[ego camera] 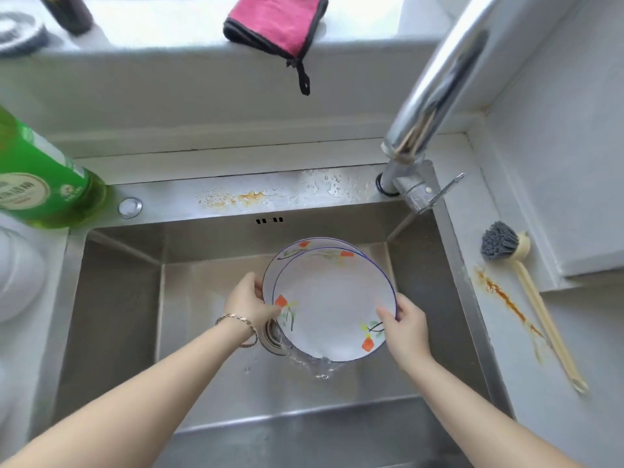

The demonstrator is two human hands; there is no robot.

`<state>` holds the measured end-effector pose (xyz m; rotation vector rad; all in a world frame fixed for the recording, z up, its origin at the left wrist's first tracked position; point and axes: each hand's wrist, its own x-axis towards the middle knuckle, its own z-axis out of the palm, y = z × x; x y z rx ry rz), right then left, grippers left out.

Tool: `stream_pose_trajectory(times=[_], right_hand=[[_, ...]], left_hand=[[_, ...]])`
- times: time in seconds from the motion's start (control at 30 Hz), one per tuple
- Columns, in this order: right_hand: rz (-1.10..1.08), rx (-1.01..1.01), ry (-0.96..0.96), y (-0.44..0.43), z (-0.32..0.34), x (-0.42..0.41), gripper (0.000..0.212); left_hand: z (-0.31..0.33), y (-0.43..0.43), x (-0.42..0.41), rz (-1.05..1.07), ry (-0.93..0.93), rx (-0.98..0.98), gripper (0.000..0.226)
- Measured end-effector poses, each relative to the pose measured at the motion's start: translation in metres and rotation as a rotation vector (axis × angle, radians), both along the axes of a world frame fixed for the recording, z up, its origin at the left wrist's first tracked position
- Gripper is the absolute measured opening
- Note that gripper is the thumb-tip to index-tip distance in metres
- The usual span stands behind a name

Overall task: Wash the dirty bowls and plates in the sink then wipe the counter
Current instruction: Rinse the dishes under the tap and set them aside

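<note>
We've got two plates [332, 298] stacked & tilted inside the sink [114, 298], our left hand [248, 304] on their left rim, right hand [410, 327] on the right rim. Faucet [435, 96] rises at sink's back-right corner. Brush [544, 315] lies on counter [547, 434], right of sink. Soap bottle [44, 177] stands back-left. Cloth [275, 23] sits on sill [152, 62] behind the sink.
</note>
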<state>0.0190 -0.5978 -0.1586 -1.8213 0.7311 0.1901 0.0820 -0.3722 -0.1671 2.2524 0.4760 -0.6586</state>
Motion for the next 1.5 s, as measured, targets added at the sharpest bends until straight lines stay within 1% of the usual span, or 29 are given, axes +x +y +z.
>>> stream_pose_trajectory(times=[0.1,0.23,0.33,0.47,0.6,0.7,0.9,0.93,1.0,1.07,1.13,1.23,1.33,1.47,1.5], right_hand=[[0.066,0.000,-0.125,0.023,0.040,0.000,0.033],[0.103,-0.025,-0.274,0.058,0.082,-0.003,0.033],[0.108,-0.016,-0.378,0.086,0.118,-0.007,0.034],[0.126,-0.019,-0.495,0.118,0.164,-0.012,0.045],[0.142,-0.012,-0.607,0.144,0.207,-0.011,0.033],[0.191,-0.087,-0.702,0.156,0.231,-0.010,0.036],[0.275,-0.206,-0.776,0.165,0.254,-0.007,0.039],[0.279,-0.207,-0.768,0.164,0.257,-0.007,0.039],[0.279,-0.146,-0.715,0.163,0.260,-0.004,0.039],[0.324,-0.132,-0.652,0.159,0.257,-0.001,0.041],[0.413,-0.198,-0.587,0.151,0.246,0.000,0.045],[0.536,-0.201,-0.435,0.141,0.222,-0.005,0.044],[0.644,-0.208,-0.292,0.144,0.195,-0.015,0.038],[0.740,-0.127,-0.136,0.163,0.166,-0.038,0.034],[0.764,-0.102,-0.113,0.169,0.160,-0.043,0.034]], left_hand=[[0.043,0.027,-0.011,0.057,-0.116,-0.027,0.037],[0.100,0.065,-0.026,0.088,-0.280,-0.050,0.039],[0.131,0.094,-0.038,0.104,-0.385,-0.082,0.038],[0.170,0.124,-0.052,0.114,-0.520,-0.119,0.037],[0.203,0.145,-0.058,0.125,-0.656,-0.162,0.038],[0.220,0.155,-0.059,0.167,-0.714,-0.145,0.039],[0.239,0.164,-0.065,0.217,-0.771,-0.146,0.043],[0.240,0.164,-0.066,0.218,-0.763,-0.147,0.041],[0.242,0.163,-0.069,0.197,-0.714,-0.154,0.036],[0.242,0.162,-0.074,0.166,-0.621,-0.171,0.040],[0.239,0.162,-0.083,0.118,-0.490,-0.180,0.042],[0.232,0.168,-0.101,0.078,-0.214,-0.211,0.040],[0.220,0.178,-0.124,0.161,0.012,-0.323,0.047],[0.201,0.195,-0.163,0.287,0.164,-0.443,0.044],[0.196,0.199,-0.175,0.314,0.192,-0.465,0.048]])
